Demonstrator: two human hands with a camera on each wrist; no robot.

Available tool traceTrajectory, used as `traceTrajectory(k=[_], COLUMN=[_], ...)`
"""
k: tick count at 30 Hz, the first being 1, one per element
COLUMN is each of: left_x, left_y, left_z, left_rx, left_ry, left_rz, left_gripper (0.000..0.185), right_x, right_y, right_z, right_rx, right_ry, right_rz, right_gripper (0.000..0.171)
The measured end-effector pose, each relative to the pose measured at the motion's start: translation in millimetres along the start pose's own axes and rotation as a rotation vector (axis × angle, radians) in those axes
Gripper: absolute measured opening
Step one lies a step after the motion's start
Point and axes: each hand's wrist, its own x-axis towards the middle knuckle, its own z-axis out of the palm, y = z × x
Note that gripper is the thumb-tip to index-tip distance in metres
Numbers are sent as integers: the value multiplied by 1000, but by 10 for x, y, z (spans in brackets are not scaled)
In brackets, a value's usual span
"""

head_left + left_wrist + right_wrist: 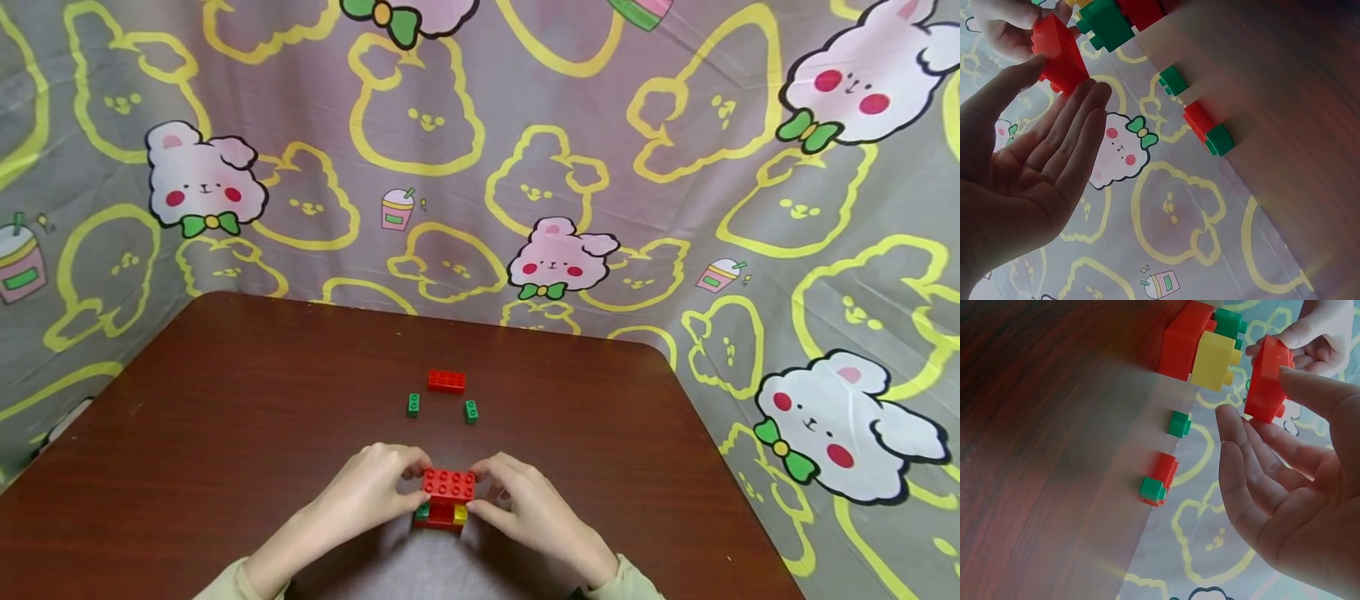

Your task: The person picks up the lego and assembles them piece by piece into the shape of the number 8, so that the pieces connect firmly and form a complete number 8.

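A red eight-stud toy brick (449, 484) is held between both hands, above a small stack. Its left end is pinched by the thumb and fingers of my left hand (380, 485); my right hand (528, 506) pinches the opposite end. Under it, a red base brick (439, 525) bears a green brick (423, 512) on the left and a yellow brick (461, 514) on the right. In the right wrist view, a gap separates the held red brick (1266, 378) from the yellow brick (1213, 360) and green brick (1229, 324).
Farther back on the brown table (300, 375) lies another red brick (446, 381). Two small green bricks (413, 406) rest in front of it, one to each side. A patterned curtain (450, 200) hangs behind the table and along its sides.
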Motion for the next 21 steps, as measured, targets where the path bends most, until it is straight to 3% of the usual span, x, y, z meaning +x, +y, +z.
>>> traceTrajectory(k=[21], left_x=[-29], left_y=[-18], left_z=[58], left_rx=[-15], left_ry=[-51], left_rz=[-12], left_gripper=[23], right_x=[-28], right_y=[43], right_z=[49], right_rx=[-47], right_ry=[-18], right_rz=[-61], right_gripper=[25])
